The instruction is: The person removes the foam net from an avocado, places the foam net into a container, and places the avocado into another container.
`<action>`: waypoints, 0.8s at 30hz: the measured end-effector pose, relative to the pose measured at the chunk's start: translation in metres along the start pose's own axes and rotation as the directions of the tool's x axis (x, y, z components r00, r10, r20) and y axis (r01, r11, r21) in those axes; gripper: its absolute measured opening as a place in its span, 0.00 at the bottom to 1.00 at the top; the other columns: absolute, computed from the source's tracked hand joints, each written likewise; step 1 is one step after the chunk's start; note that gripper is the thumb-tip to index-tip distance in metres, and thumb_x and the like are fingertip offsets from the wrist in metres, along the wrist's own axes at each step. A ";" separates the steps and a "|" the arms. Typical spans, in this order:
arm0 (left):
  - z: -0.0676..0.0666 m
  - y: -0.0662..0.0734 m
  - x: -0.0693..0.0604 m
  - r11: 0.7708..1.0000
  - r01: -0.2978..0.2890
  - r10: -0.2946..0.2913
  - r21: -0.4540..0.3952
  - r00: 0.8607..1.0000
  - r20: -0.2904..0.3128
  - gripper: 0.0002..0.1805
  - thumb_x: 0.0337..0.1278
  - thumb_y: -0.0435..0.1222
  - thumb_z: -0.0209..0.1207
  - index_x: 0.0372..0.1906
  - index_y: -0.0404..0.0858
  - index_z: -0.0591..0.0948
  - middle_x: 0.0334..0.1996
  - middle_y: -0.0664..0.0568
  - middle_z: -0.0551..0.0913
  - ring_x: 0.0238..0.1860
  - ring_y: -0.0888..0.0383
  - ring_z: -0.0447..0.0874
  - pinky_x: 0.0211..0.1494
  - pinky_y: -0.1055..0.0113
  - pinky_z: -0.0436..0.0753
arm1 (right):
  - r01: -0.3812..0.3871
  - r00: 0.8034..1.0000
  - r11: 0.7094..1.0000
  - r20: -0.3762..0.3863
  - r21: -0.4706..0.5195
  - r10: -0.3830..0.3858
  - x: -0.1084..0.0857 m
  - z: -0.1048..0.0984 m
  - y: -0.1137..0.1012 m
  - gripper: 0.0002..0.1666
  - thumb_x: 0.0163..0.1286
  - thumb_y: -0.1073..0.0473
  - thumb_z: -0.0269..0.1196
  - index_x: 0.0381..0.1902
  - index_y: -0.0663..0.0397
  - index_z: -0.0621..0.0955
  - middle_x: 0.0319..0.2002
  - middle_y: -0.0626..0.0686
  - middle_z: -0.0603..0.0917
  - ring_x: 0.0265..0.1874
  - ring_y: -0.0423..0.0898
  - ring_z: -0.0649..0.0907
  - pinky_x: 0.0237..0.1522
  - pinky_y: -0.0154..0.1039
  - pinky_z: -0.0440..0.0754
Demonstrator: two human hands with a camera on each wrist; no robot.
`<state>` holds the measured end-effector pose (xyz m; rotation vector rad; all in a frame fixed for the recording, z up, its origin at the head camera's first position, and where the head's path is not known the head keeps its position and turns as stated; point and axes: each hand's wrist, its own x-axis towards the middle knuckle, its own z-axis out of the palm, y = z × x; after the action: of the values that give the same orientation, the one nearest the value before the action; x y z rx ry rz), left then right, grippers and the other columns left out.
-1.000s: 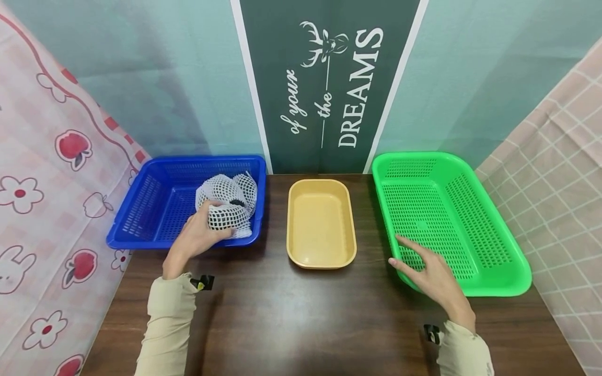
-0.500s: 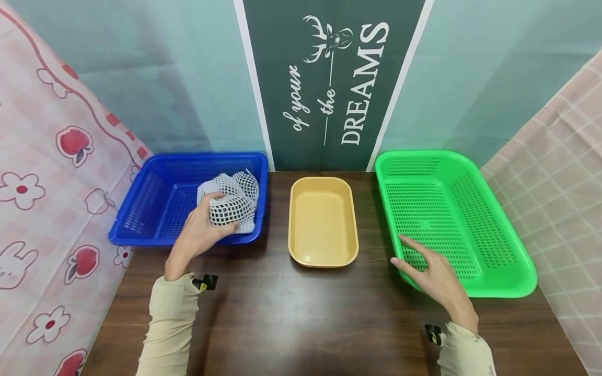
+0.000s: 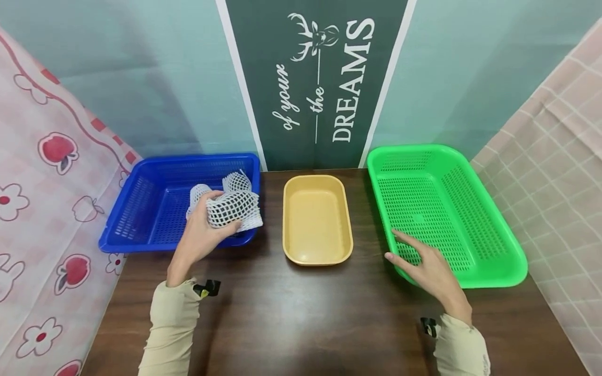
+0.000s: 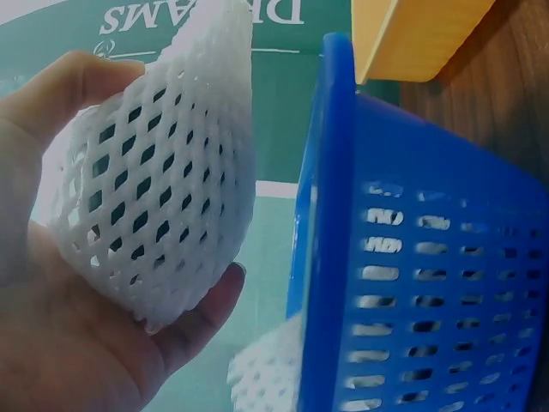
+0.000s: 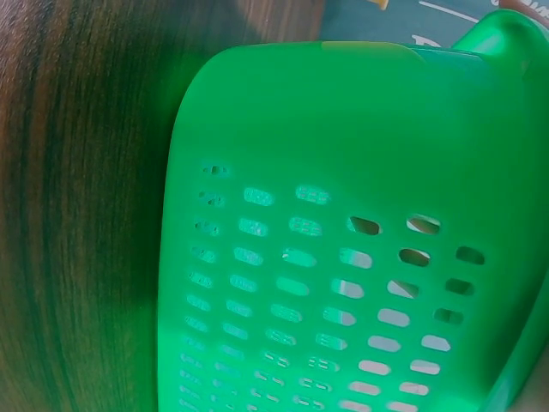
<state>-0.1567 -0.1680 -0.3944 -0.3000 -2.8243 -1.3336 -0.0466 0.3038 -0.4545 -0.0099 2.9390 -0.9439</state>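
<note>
My left hand (image 3: 199, 232) grips a bundle in white foam netting (image 3: 232, 209), held over the right front part of the blue basket (image 3: 155, 245). In the left wrist view the hand (image 4: 77, 335) has thumb and fingers curled round the netted bundle (image 4: 163, 189), beside the blue basket wall (image 4: 334, 257); what the netting wraps is hard to tell. More white netting (image 3: 236, 181) lies in the basket behind it. My right hand (image 3: 432, 271) is at the near left edge of the green basket (image 3: 498, 279), fingers spread and relaxed, holding nothing.
A yellow tray (image 3: 317, 224) stands between the two baskets on the brown wooden table (image 3: 301, 318). Behind them hangs a teal cloth (image 3: 442, 68) with a dark printed panel. Patterned pink cloths hang at both sides.
My left hand has lifted the netted bundle up from the others, a little toward the right and the basket's front edge. The right hand stays at the green basket; the head view has shifted slightly.
</note>
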 end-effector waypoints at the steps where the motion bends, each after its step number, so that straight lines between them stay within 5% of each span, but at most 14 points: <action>1: 0.001 0.000 -0.001 1.000 0.006 -0.006 -0.003 1.000 0.007 0.42 0.52 0.44 0.69 0.70 0.38 0.63 0.62 0.39 0.73 0.57 0.44 0.73 0.57 0.50 0.71 | 0.006 1.000 1.000 -0.001 0.001 -0.006 0.001 0.000 -0.001 0.40 0.68 0.36 0.61 0.74 0.36 0.66 0.68 0.59 0.75 0.63 0.63 0.77 0.53 0.64 0.75; 12: 0.011 -0.002 -0.001 0.999 0.006 -0.004 -0.045 0.999 0.042 0.43 0.52 0.44 0.70 0.70 0.40 0.62 0.61 0.40 0.72 0.55 0.46 0.74 0.57 0.53 0.72 | 0.014 1.000 1.000 -0.014 -0.014 -0.015 0.002 0.001 -0.003 0.39 0.68 0.38 0.62 0.74 0.38 0.67 0.67 0.60 0.76 0.55 0.58 0.80 0.48 0.55 0.75; 18: 0.017 0.001 -0.001 0.998 0.007 -0.005 -0.056 0.999 0.041 0.43 0.51 0.44 0.70 0.70 0.41 0.63 0.67 0.40 0.69 0.62 0.45 0.70 0.63 0.46 0.69 | 0.015 1.000 1.000 -0.009 -0.011 -0.015 0.002 0.000 -0.004 0.39 0.68 0.38 0.62 0.74 0.39 0.67 0.67 0.60 0.75 0.57 0.59 0.80 0.51 0.58 0.75; 24: 0.028 0.009 -0.002 0.995 -0.028 0.031 -0.095 0.999 0.031 0.42 0.48 0.42 0.72 0.68 0.40 0.65 0.61 0.42 0.74 0.57 0.48 0.74 0.61 0.51 0.70 | 0.019 1.000 1.000 -0.013 -0.009 -0.019 0.002 0.000 -0.004 0.39 0.68 0.38 0.62 0.73 0.41 0.68 0.68 0.61 0.75 0.57 0.60 0.80 0.52 0.62 0.75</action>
<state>-0.1507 -0.1413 -0.4060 -0.3662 -2.7759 -1.4732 -0.0488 0.3008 -0.4525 -0.0328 2.9599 -0.9368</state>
